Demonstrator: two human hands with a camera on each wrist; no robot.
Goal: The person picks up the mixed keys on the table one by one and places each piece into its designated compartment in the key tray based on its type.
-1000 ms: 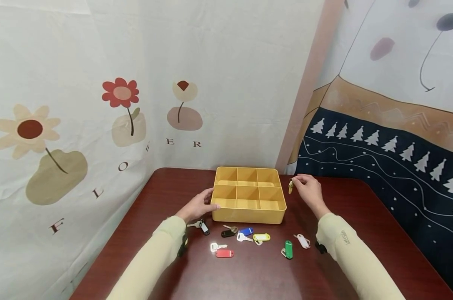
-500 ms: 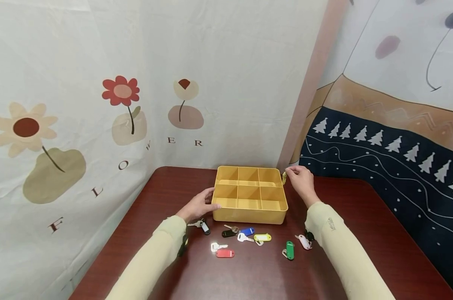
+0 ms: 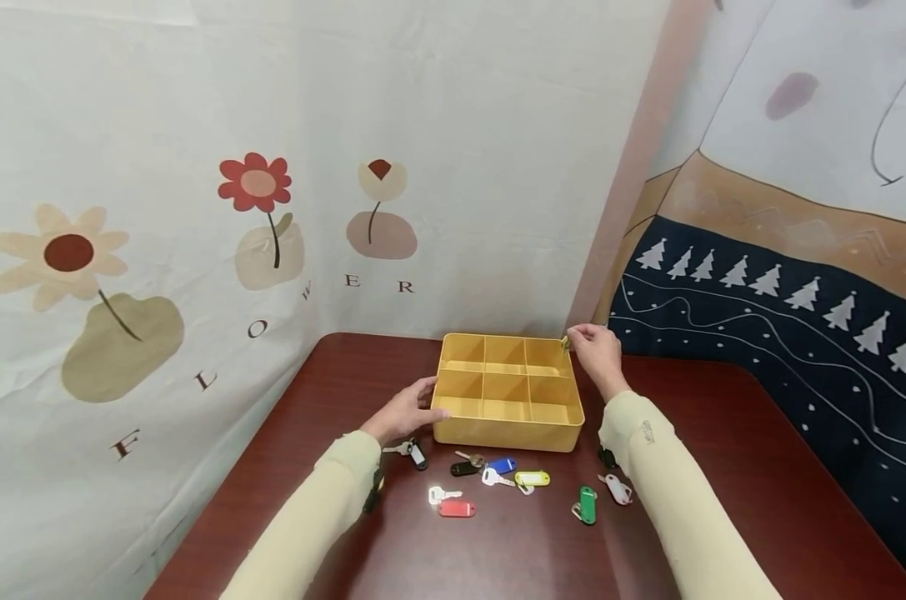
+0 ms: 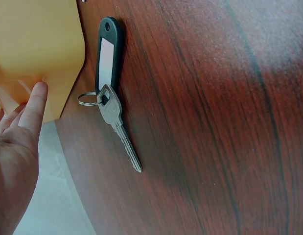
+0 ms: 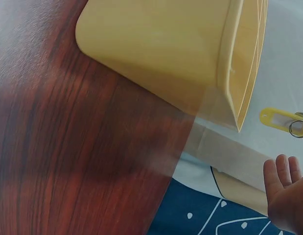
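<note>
My left hand (image 3: 403,410) holds the front left corner of a yellow divided box (image 3: 503,433), thumb on the front wall and fingers along the side. In the left wrist view, a key with a black tag (image 4: 106,58) lies close by on the table. Over the back right compartment, my right hand (image 3: 597,354) pinches a key ring with a yellow tag (image 5: 278,119). The tag hangs above the rim, and the fingertips' hold is partly hidden in the right wrist view.
On the dark red table (image 3: 528,558) in front of the box lie keys with a red tag (image 3: 457,508), a blue tag (image 3: 502,466), another yellow tag (image 3: 532,478), a green tag (image 3: 588,505) and a white tag (image 3: 618,489). Printed curtains hang behind.
My right hand has moved left from beside the box, bringing the yellow-tagged key ring over the back right compartment. The left hand stays at the box's corner.
</note>
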